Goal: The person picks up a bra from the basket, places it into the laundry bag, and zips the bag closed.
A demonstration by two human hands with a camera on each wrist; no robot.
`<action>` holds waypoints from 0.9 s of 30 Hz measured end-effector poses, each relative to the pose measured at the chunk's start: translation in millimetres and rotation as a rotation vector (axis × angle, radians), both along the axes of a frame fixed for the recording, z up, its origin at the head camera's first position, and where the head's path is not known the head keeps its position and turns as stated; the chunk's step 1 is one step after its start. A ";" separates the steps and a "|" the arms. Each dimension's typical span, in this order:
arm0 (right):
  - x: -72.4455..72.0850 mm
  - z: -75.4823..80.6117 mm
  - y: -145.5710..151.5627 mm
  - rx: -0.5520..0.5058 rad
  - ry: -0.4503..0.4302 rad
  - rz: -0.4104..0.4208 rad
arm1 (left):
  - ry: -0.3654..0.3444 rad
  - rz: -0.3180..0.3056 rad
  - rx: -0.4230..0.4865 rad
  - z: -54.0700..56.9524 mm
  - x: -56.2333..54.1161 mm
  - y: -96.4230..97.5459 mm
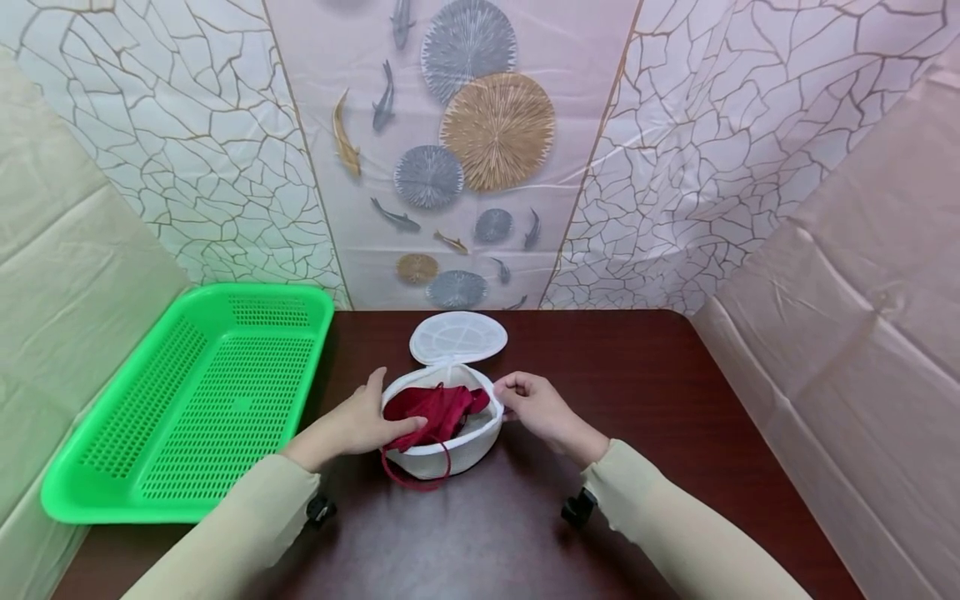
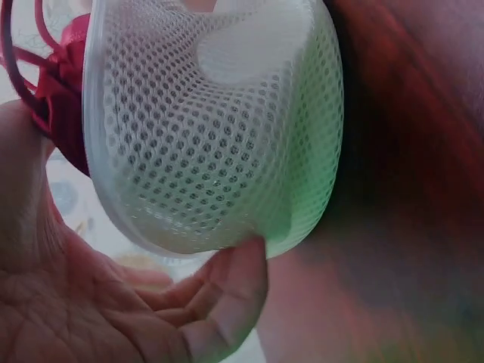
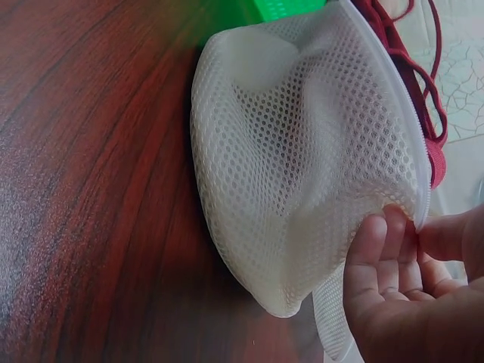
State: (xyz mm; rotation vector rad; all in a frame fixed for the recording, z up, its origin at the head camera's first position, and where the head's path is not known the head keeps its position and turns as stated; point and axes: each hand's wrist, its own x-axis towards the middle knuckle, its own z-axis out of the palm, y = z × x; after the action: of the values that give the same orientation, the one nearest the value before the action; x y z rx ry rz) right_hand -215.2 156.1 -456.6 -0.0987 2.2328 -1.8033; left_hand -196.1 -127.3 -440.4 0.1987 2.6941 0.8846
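A white mesh laundry bag, round with a zip rim, stands upright on the table. Its lid is folded back on the far side. Bunched inside lies dark red fabric with thin straps, one hanging over the near rim. My left hand is spread at the bag's left side, thumb over the red fabric. In the left wrist view, its fingertips touch the mesh wall from outside. My right hand pinches the rim at the right, thumb and fingers meeting at the zip edge.
A large green plastic basket with a perforated base stands on the left of the dark wooden table. Patterned sheeting hangs behind the table, and plain beige sheeting runs along the right side.
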 end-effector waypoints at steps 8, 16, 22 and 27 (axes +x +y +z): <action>0.1 -1.2 -1.7 0.035 -0.007 0.021 | 0.002 -0.022 0.116 -13.9 -4.7 2.9; 1.4 0.4 -3.2 0.023 0.012 0.022 | 0.103 -0.002 0.199 -11.2 -7.6 9.2; 0.4 -2.3 -0.6 0.043 0.037 0.002 | 0.263 -0.006 0.200 -5.0 -10.2 2.1; -0.7 0.7 2.0 0.050 0.048 0.000 | 0.427 0.050 0.210 -0.9 -13.3 -5.6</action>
State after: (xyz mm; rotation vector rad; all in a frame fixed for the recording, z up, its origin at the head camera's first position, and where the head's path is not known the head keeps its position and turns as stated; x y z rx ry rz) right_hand -215.9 158.1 -455.9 -0.1331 2.3090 -1.7615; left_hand -209.4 -132.9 -441.3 0.4084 2.9963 1.2663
